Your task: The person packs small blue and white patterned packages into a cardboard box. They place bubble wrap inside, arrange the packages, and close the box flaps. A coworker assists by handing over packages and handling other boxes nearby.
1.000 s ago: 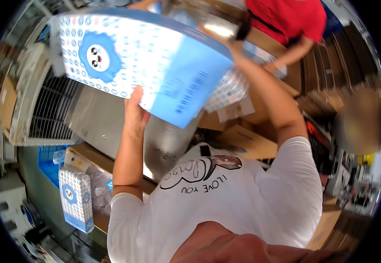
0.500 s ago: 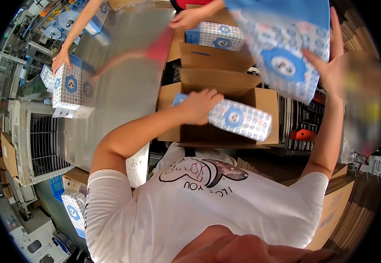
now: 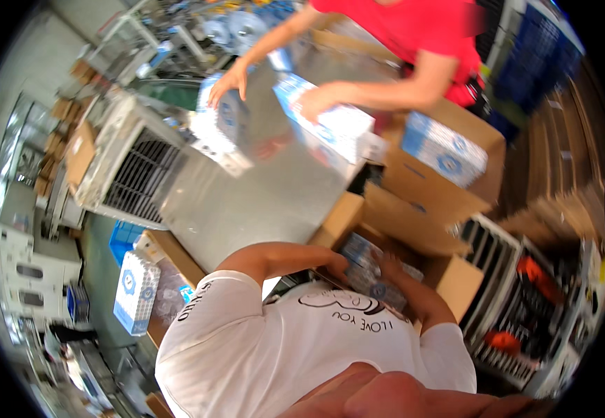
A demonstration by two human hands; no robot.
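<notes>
In front of me stands an open cardboard box point(image 3: 460, 284) with its flaps spread. White-and-blue printed packs point(image 3: 363, 261) lie inside it, in shadow and slightly blurred. My left hand point(image 3: 334, 266) reaches in at the box's left side, closed against a pack, its fingertips partly hidden. From the other side, my right hand point(image 3: 390, 270) comes down over the packs, fingers bent on them. How many packs the box holds I cannot tell.
Across the metal table point(image 3: 247, 209), a person in red point(image 3: 414, 28) has both hands on printed packs point(image 3: 348, 129). Another open box point(image 3: 490, 146) holds a pack. At left are a box with a pack point(image 3: 135, 292) and a grilled machine point(image 3: 139, 164). Flattened cartons point(image 3: 560, 153) stand at right.
Both my hands have gone down into the box with the packs they held above it. My view has turned, and the other person's hands have shifted along the table with packs.
</notes>
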